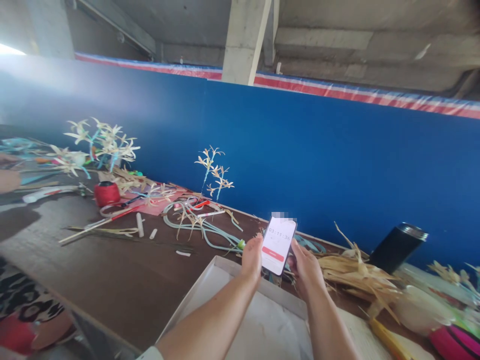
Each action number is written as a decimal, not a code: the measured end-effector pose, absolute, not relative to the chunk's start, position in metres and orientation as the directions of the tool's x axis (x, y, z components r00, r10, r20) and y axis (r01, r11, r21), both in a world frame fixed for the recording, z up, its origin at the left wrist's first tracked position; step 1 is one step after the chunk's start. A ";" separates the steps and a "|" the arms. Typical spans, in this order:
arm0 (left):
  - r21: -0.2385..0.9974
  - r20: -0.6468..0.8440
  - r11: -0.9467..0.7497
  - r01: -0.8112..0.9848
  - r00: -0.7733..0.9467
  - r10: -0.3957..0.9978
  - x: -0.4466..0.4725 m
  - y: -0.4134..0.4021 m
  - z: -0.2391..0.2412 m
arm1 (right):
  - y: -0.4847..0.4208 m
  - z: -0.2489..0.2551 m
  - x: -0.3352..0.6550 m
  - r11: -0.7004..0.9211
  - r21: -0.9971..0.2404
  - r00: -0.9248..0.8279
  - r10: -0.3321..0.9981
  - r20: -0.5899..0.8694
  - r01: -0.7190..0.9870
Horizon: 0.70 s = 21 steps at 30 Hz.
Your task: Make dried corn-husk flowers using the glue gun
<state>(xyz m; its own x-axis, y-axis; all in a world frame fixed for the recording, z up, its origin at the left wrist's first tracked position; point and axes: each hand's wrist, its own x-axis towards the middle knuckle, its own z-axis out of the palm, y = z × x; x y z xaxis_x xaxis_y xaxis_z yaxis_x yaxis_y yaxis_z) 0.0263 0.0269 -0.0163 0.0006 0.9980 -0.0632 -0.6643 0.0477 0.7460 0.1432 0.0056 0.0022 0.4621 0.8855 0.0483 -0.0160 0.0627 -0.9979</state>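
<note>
A smartphone (276, 245) is held upright between my two hands, its lit screen facing me with a timer reading and a red button. My left hand (252, 257) grips its left edge, and my right hand (305, 262) grips the right edge. Below my forearms lies a shallow white box lid (215, 285) on the brown table (150, 290). Just beyond the phone, pale blue tubing (212, 237) lies coiled near flowers (215, 170) made of dried husk on blue stems.
At left stand more husk flowers (112, 142) beside a red spool (107, 193). Dried husks (356, 272), a dark flask (399, 247) and a pink pouch (455, 342) lie at right. A blue partition (337, 165) runs behind the table. Another person's hand (9, 180) shows at the left edge.
</note>
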 end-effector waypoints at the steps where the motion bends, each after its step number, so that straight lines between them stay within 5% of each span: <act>1: 0.754 -0.064 0.050 -0.655 0.002 0.998 0.026 0.027 -0.017 | 0.006 0.002 0.143 0.057 -0.998 0.458 0.888 0.038 -0.027; 9: 0.824 0.043 -0.043 -0.566 -0.013 0.999 0.028 0.027 -0.022 | 0.012 -0.003 0.144 0.128 -0.987 0.504 0.862 0.060 -0.102; 15: 0.820 0.545 -0.571 -0.037 -0.252 0.799 0.025 0.011 -0.024 | 0.013 0.005 0.147 0.144 -0.983 0.602 0.797 0.048 -0.113; 21: 0.723 0.685 -0.644 0.249 -0.139 0.715 0.024 -0.002 -0.023 | 0.023 0.022 0.154 0.150 -0.987 0.700 0.711 0.069 -0.054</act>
